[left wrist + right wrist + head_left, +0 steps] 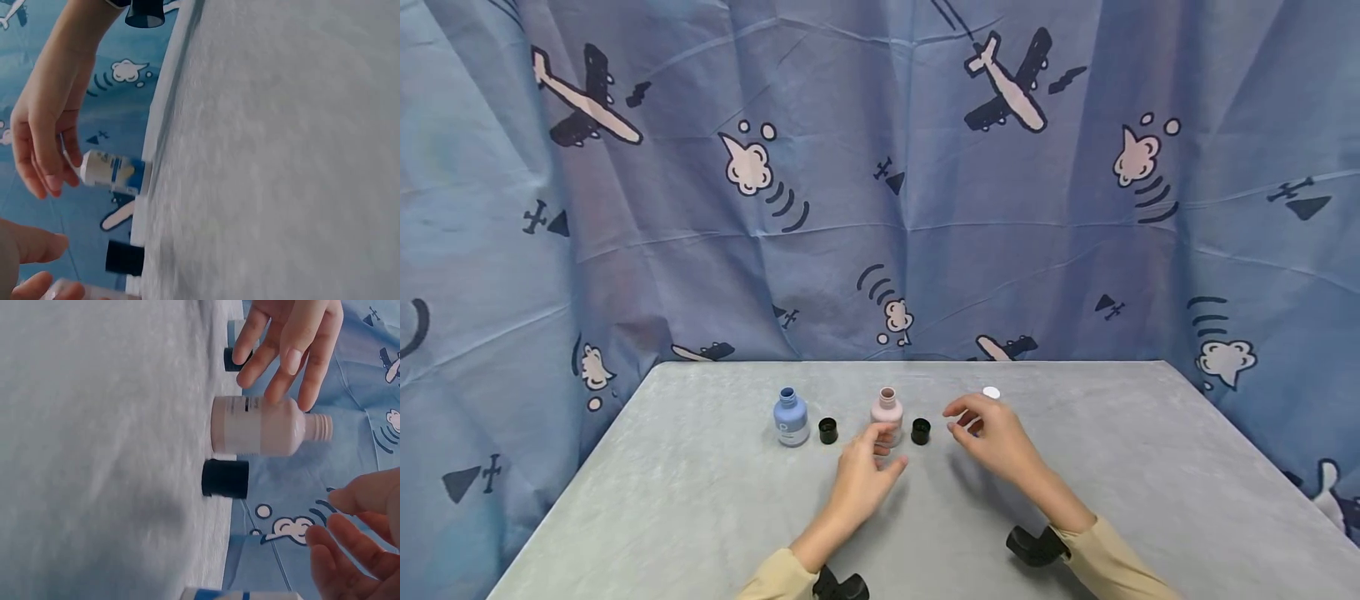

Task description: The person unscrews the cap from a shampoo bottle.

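Note:
An uncapped pink bottle (887, 406) stands upright at the middle of the table. My left hand (863, 475) is in front of it, fingers loosely bent, thumb apart, nothing gripped; its fingertips overlap the bottle in the head view. A black cap (921, 431) sits just right of the bottle. To the right, my right hand (992, 433) hovers with curved fingers and holds nothing. Behind that hand stands a white-and-blue bottle (119, 172), mostly hidden in the head view except its white top (991, 392).
At the left stands an uncapped blue bottle (791, 419) with another black cap (827, 431) beside it. A grey cloth covers the table (700, 500). A blue curtain (820, 275) with airplane prints hangs behind the far edge.

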Motion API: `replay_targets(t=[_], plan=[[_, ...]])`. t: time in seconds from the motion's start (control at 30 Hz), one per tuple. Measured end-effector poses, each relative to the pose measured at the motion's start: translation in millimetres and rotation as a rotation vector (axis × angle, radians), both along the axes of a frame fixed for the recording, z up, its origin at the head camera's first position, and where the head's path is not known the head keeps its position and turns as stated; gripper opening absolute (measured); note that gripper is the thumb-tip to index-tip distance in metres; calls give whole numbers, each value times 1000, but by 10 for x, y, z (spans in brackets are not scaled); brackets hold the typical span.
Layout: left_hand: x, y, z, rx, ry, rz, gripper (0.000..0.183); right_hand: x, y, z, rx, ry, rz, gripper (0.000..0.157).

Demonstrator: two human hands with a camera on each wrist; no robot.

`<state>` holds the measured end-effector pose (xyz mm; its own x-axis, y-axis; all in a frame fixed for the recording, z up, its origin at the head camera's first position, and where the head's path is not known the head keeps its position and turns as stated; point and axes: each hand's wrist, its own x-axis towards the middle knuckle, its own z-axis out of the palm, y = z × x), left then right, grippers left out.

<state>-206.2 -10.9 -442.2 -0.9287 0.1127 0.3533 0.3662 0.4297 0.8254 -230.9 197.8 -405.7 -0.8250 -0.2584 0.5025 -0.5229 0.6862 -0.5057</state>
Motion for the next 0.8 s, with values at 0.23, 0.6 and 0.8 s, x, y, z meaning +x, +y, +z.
replay_targets(t=[0.23,0.6,0.8], plan=[[-41,170,28,16,-4,-61,41,36,160,43,-39,99,-10,16],[-168,460,121,26,-21,-158,46,17,429,53,-105,250,-127,17],[-235,605,137,54,-40,-179,46,-24,535,53,-106,231,-144,18]])
